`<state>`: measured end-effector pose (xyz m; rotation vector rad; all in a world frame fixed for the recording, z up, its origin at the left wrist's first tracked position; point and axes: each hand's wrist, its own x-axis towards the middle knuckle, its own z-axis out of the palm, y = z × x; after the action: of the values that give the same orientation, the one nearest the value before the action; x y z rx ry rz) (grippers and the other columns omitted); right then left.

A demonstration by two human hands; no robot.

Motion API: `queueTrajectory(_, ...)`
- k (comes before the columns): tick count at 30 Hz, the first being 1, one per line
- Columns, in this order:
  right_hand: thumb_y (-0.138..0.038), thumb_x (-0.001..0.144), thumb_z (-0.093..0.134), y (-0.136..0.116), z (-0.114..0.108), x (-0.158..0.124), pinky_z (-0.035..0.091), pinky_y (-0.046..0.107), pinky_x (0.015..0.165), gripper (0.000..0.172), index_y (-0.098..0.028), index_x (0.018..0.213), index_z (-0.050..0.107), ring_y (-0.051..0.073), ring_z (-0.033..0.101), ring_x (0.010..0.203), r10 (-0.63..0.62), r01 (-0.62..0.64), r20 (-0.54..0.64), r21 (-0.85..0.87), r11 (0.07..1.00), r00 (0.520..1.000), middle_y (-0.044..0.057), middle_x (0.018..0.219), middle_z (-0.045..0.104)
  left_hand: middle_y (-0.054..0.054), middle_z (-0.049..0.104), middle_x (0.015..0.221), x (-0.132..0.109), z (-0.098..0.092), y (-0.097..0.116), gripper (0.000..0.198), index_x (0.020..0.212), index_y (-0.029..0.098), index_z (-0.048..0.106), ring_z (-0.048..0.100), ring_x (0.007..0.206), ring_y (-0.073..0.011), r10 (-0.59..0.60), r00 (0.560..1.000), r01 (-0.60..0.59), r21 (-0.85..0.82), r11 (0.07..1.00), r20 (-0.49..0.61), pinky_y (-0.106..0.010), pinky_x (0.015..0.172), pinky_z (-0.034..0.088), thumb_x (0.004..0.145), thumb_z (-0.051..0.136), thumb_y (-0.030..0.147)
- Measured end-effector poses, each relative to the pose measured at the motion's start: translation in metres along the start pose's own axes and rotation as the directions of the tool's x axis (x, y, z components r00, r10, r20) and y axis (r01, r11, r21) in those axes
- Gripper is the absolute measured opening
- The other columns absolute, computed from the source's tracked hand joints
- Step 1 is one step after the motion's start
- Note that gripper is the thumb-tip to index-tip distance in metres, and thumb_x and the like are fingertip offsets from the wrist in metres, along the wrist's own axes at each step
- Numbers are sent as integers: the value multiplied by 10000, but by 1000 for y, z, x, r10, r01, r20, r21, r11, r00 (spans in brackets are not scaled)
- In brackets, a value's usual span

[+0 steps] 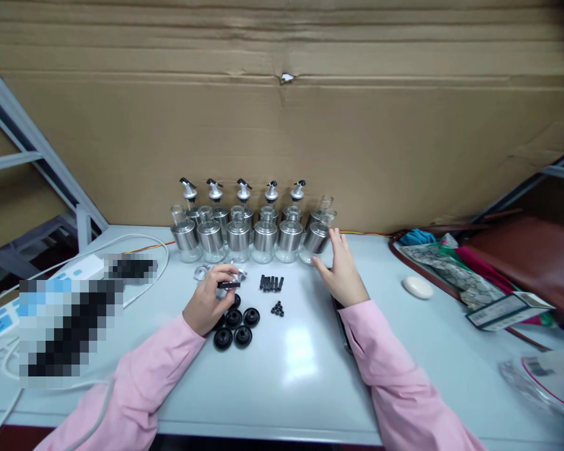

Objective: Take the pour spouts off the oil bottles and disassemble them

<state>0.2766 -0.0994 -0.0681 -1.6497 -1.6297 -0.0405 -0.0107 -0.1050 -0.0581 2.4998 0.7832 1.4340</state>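
My left hand is closed in a pinch on a small black-and-silver spout piece, partly covered by the fingers. Just below it lie several round black stoppers. Silver spout parts rest behind that hand, some of them hidden. My right hand is open, fingers stretched out beside the rightmost front glass bottle with its metal band; whether they touch, I cannot tell. Between both hands are a row of short black tubes and a small pile of tiny black pieces.
Several uncapped front-row bottles stand before a back row, mostly topped with silver pourers. A dark flat object lies partly under my right forearm. White cables and a power strip are left; a white oval object and small box right.
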Motion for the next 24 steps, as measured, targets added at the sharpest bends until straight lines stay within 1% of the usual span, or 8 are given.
queueTrajectory(4, -295, 816, 489, -20, -1, -5, 234, 569, 1029, 625, -161, 1367, 227, 311, 120, 1346, -88, 86, -116, -16, 996, 989, 156, 1445, 217, -48, 604, 854, 3, -2, 3, 140, 865, 178, 486, 559, 822, -160, 58, 997, -62, 66, 996, 50, -306, 733, 468, 773, 484, 72)
queueTrajectory(7, -267, 845, 463, -56, -1, -15, 280, 566, 1012, 473, -232, 1301, 344, 270, 220, 1324, -251, 254, -187, -5, 967, 950, 112, 1403, 313, -45, 613, 807, 4, -3, 7, 139, 920, 165, 512, 552, 746, -149, 48, 995, -58, 116, 992, 87, -293, 699, 462, 811, 453, 103)
queueTrajectory(10, -287, 824, 520, -91, 1, -29, 343, 527, 981, 379, -237, 1196, 465, 255, 317, 1274, -532, 535, -85, 6, 845, 842, 109, 1309, 443, -55, 604, 784, 3, -4, 9, 149, 948, 148, 511, 546, 712, -152, 42, 992, -58, 134, 989, 121, -294, 686, 464, 850, 399, 152)
queueTrajectory(12, -335, 813, 542, -106, 3, -37, 344, 497, 987, 353, -210, 1142, 516, 249, 348, 1250, -643, 643, -12, 9, 766, 766, 121, 1278, 485, -53, 591, 732, 3, -3, 9, 138, 893, 144, 514, 531, 668, -152, 72, 989, -90, 129, 988, 133, -281, 640, 462, 860, 386, 185)
queueTrajectory(14, -358, 811, 546, -112, 6, -42, 342, 467, 994, 337, -194, 1106, 544, 236, 371, 1229, -686, 686, 8, 11, 727, 727, 121, 1248, 522, -41, 566, 655, 1, -2, 10, 140, 816, 148, 509, 507, 600, -146, 105, 985, -122, 122, 985, 137, -262, 574, 444, 859, 392, 209)
queueTrajectory(15, -353, 812, 547, -112, 7, -43, 345, 454, 993, 315, -192, 1083, 557, 230, 384, 1216, -691, 691, 0, 12, 723, 723, 116, 1233, 537, -32, 553, 621, 1, 0, 10, 145, 786, 150, 506, 494, 568, -141, 112, 983, -130, 118, 985, 142, -254, 546, 431, 856, 397, 214)
queueTrajectory(20, -335, 802, 560, -111, 11, -45, 370, 416, 968, 206, -182, 933, 602, 222, 427, 1169, -671, 672, -24, 45, 740, 741, 90, 1195, 574, -5, 548, 567, -3, 5, 15, 150, 746, 161, 499, 472, 498, -121, 90, 984, -107, 107, 988, 157, -234, 507, 393, 851, 401, 205)
queueTrajectory(24, -308, 817, 544, -113, 12, -46, 350, 407, 983, 222, -161, 975, 593, 215, 445, 1154, -691, 691, -23, 4, 723, 723, 89, 1190, 583, 10, 525, 543, -3, 6, 18, 178, 715, 173, 472, 451, 481, -117, 36, 989, -55, 131, 990, 142, -225, 497, 387, 864, 383, 217)
